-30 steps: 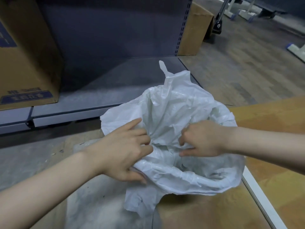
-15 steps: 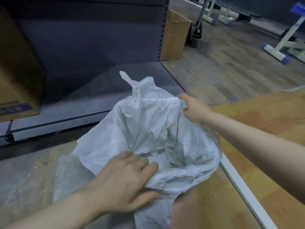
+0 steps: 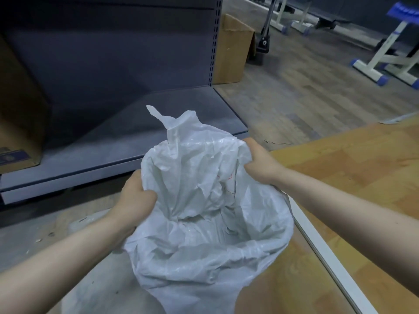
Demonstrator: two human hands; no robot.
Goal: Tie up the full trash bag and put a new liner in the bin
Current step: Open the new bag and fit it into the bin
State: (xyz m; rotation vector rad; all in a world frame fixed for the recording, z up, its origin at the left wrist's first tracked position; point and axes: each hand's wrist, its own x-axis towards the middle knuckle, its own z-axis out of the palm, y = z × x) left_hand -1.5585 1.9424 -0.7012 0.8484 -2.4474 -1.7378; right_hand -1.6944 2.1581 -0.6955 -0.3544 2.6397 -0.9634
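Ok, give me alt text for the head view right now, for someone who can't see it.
Two bare hands hold a crumpled white plastic bag open by its rim, the left hand gripping the left edge and the right hand the far right edge. Behind it stands grey metal shelving with a cardboard box beside it, on a wood-look floor.

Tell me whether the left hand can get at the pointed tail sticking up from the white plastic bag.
Probably yes: the pointed tail stands clear above the white plastic bag, but the left hand would have to release its grip first.
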